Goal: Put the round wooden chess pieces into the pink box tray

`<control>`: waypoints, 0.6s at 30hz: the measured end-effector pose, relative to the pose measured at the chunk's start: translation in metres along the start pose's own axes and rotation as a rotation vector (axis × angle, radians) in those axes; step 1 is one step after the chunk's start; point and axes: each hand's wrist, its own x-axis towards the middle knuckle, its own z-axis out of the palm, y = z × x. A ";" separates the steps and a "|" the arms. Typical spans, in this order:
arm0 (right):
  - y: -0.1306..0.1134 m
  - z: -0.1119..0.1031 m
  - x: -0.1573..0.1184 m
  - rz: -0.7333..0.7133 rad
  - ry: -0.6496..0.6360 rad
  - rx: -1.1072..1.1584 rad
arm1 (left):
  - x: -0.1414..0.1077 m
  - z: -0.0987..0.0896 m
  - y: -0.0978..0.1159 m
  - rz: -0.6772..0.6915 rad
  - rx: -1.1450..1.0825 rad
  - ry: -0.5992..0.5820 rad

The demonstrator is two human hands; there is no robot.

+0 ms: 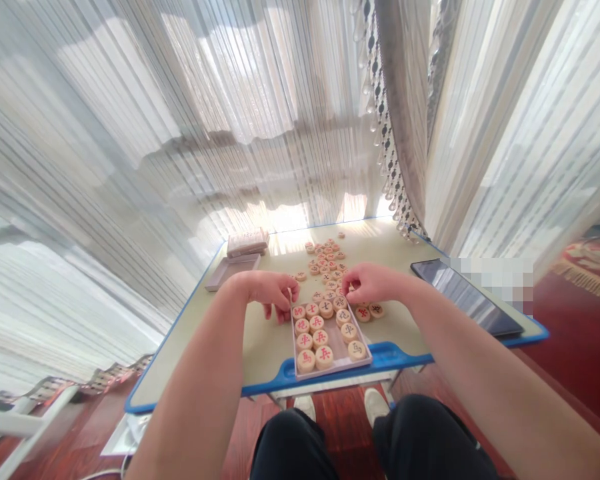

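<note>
A shallow open box [334,367] at the table's front edge holds round wooden Chinese chess pieces. Pieces with red characters [324,357] fill two columns on its left. Black-marked pieces [349,332] line its right side, and a bare strip of floor shows between. My left hand [280,295] is at the box's far left corner, fingers curled, thumb close to the rim. At the far right corner, my right hand [363,283] has its fingers pinched together, right by a black-marked piece [340,303]. Whatever either hand's fingertips hold is hidden.
Loose chess pieces [325,257] spread over the table beyond the box. Two more [370,311] lie to its right. An empty shallow tray [233,270] and a packet [247,241] sit at the back left. A dark tablet [465,297] lies on the right.
</note>
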 end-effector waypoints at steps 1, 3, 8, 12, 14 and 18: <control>0.000 -0.001 -0.001 -0.001 -0.002 0.002 | 0.000 0.000 0.000 0.007 0.000 0.001; -0.001 -0.001 -0.002 -0.002 -0.003 0.003 | 0.001 -0.001 0.000 0.019 0.004 0.010; -0.002 0.001 -0.001 0.005 0.011 -0.003 | 0.000 -0.001 0.001 0.040 0.032 0.032; -0.003 0.001 0.000 0.026 0.023 -0.022 | -0.002 -0.001 0.002 0.040 0.009 0.066; -0.003 0.001 0.001 0.035 0.032 -0.035 | -0.003 -0.001 0.002 0.035 -0.020 0.087; -0.002 0.003 0.002 0.044 0.046 -0.042 | -0.003 -0.003 0.000 0.039 -0.051 0.119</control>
